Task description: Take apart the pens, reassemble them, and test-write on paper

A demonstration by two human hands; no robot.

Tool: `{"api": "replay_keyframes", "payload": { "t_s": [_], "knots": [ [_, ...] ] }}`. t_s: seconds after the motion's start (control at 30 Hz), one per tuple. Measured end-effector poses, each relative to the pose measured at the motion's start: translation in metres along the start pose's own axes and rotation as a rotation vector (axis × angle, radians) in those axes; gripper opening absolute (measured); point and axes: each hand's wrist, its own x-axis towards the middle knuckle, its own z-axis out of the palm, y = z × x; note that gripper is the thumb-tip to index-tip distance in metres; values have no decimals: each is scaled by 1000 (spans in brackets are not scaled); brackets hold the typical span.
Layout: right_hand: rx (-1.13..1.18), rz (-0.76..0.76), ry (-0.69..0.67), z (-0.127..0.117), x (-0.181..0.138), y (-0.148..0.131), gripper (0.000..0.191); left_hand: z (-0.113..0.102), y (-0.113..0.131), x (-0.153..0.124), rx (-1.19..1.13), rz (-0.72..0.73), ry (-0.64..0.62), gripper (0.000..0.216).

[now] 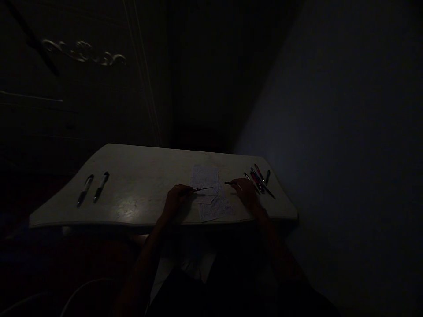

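In the dim head view, my left hand (176, 196) is closed over the sheets' left side. From its fingers a slim pen (197, 189) points right, its long front end thin and needle-like, perhaps a bare refill. My right hand (245, 193) is closed just right of the papers. It pinches a short dark pen part (230, 183) that points left; whether this is a cap or a barrel piece I cannot tell. A gap separates the two pieces. Beneath them lie scribbled paper sheets (205, 175), partly overlapping.
Several pens (257, 181) lie in a loose pile beside my right hand. Two thick dark-and-white pens (85, 190) lie apart at the left of the white table (142, 176). A pale wall (346, 154) rises along the right, and a dark panel with scrolled ornament (82, 52) stands at the left.
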Motion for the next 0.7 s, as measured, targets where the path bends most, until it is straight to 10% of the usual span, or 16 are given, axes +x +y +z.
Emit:
{"api": "replay_keyframes", "payload": {
  "t_s": [0.7],
  "knots": [
    [-52,-201,-152,7,17,-42,7,0,0,-1,3,16,-10,16]
  ]
}}
